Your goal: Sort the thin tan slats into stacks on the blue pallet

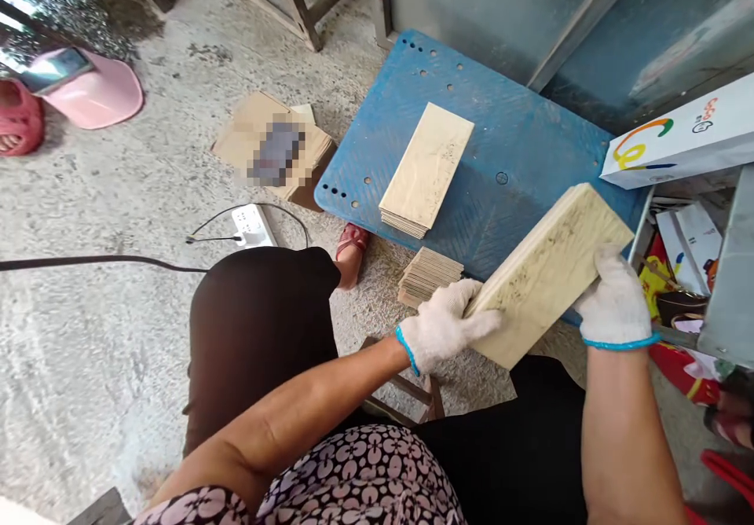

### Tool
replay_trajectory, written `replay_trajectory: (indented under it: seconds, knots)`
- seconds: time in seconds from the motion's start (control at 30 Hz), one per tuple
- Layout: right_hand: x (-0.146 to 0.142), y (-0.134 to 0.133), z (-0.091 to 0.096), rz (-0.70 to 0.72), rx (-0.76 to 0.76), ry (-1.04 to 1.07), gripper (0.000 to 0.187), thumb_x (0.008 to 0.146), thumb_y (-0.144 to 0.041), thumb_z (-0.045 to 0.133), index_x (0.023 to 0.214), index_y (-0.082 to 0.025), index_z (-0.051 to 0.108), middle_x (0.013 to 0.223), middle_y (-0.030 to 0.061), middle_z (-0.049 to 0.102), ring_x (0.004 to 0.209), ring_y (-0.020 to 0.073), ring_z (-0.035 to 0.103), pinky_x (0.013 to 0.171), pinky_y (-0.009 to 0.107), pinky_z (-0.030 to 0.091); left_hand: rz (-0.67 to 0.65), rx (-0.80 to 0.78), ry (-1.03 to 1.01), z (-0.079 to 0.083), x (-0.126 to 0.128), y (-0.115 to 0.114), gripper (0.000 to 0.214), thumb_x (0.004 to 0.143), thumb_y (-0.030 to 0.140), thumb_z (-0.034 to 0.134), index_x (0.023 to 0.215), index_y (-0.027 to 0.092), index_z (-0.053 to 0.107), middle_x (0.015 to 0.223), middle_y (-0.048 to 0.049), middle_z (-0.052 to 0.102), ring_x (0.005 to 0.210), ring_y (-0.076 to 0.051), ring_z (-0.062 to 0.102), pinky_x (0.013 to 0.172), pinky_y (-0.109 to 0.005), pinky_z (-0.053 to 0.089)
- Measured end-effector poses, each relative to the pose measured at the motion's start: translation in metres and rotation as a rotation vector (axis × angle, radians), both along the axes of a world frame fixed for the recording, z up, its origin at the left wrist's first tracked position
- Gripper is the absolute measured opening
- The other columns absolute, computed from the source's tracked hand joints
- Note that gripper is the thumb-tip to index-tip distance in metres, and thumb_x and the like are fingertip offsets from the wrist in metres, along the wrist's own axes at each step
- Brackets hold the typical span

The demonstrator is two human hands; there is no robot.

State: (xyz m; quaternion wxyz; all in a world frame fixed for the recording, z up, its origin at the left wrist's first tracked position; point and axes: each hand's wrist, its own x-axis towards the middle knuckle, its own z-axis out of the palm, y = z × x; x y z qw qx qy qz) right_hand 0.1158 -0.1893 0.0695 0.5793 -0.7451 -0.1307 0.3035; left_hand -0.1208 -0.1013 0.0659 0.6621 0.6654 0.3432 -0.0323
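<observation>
- Gripping the pale stack (545, 273), your left hand (444, 324) is clamping its lower-left end.
- Your right hand (613, 305) is clasping its right edge; length slanting up-right.

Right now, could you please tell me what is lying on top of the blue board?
One stack of pale sheets lies on the blue board. The bundle held in the left hand and right hand hides its near corner.
</observation>
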Motion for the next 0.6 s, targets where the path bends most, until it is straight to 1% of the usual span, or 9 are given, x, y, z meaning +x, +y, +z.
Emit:
replay_trajectory:
  seconds: [0.1,0.17,0.27,0.33,0.4,0.43,0.47,0.53,0.6]
  knots:
    - [-0.028,0.002,0.007,-0.041,0.073,0.062,0.029,0.075,-0.040,0.068,0.096,-0.021,0.064,0.102,0.0049,0.069,0.094,0.0203,0.066,0.084,0.037,0.056,-0.015,-0.005,0.051,-0.011,-0.018,-0.008,0.043,0.078,0.060,0.057,0.101,0.024,0.060,0.090,0.0028,0.064,0.079,-0.013,0.057,0.063,-0.021,0.043]
    - [-0.045,0.000,0.018,-0.014,0.103,0.009,0.026,0.076,-0.037,0.068,0.096,-0.021,0.065,0.102,0.0052,0.069,0.095,0.0195,0.066,0.087,0.035,0.054,-0.094,0.043,0.084,-0.013,-0.025,-0.002,0.037,0.077,0.057,0.061,0.094,0.024,0.060,0.089,0.0025,0.064,0.079,-0.014,0.058,0.062,-0.022,0.042]
    - [-0.071,-0.008,0.034,0.029,0.107,-0.070,0.027,0.078,-0.036,0.066,0.100,-0.020,0.064,0.107,0.0070,0.067,0.100,0.0214,0.064,0.089,0.037,0.052,-0.249,0.127,0.129,-0.001,-0.030,0.020,0.039,0.069,0.056,0.067,0.087,0.022,0.062,0.085,0.0007,0.065,0.076,-0.017,0.060,0.059,-0.024,0.040]
    - [-0.088,-0.015,0.039,0.042,0.077,-0.133,0.027,0.080,-0.035,0.064,0.102,-0.019,0.064,0.107,0.0081,0.067,0.101,0.0230,0.064,0.089,0.038,0.051,-0.301,0.160,0.115,0.012,-0.031,0.035,0.047,0.064,0.058,0.072,0.095,0.023,0.065,0.089,-0.0003,0.067,0.080,-0.020,0.062,0.061,-0.026,0.042]
    - [-0.106,-0.022,0.037,0.050,0.029,-0.214,0.026,0.081,-0.033,0.063,0.102,-0.019,0.064,0.101,0.0079,0.068,0.101,0.0243,0.064,0.089,0.040,0.051,-0.289,0.171,0.029,0.023,-0.031,0.047,0.061,0.061,0.056,0.075,0.113,0.027,0.063,0.100,-0.0001,0.068,0.089,-0.022,0.063,0.068,-0.026,0.045]
    - [-0.115,-0.026,0.033,0.065,0.003,-0.250,0.024,0.081,-0.032,0.063,0.101,-0.019,0.065,0.095,0.0074,0.069,0.101,0.0251,0.064,0.089,0.041,0.050,-0.264,0.165,-0.020,0.026,-0.032,0.049,0.065,0.061,0.054,0.075,0.119,0.029,0.060,0.105,0.0006,0.068,0.093,-0.022,0.062,0.071,-0.026,0.046]
    - [-0.123,-0.029,0.028,0.091,-0.023,-0.278,0.023,0.080,-0.033,0.063,0.098,-0.019,0.065,0.090,0.0072,0.069,0.100,0.0261,0.064,0.089,0.041,0.050,-0.231,0.148,-0.053,0.028,-0.034,0.050,0.065,0.062,0.052,0.075,0.121,0.030,0.060,0.107,0.0014,0.068,0.096,-0.022,0.062,0.072,-0.025,0.046]
    - [-0.137,-0.038,0.017,0.172,-0.078,-0.304,0.023,0.080,-0.036,0.064,0.095,-0.019,0.065,0.088,0.0079,0.070,0.100,0.0278,0.064,0.089,0.042,0.050,-0.169,0.068,-0.059,0.025,-0.042,0.045,0.056,0.063,0.049,0.074,0.115,0.029,0.064,0.104,0.0024,0.069,0.094,-0.021,0.063,0.071,-0.024,0.047]
    - [-0.148,-0.047,0.007,0.266,-0.128,-0.307,0.026,0.080,-0.039,0.063,0.098,-0.020,0.065,0.097,0.0096,0.069,0.101,0.0281,0.063,0.089,0.042,0.051,-0.121,-0.027,-0.034,0.018,-0.053,0.034,0.045,0.064,0.046,0.074,0.104,0.026,0.069,0.096,0.0026,0.071,0.088,-0.019,0.064,0.068,-0.023,0.048]
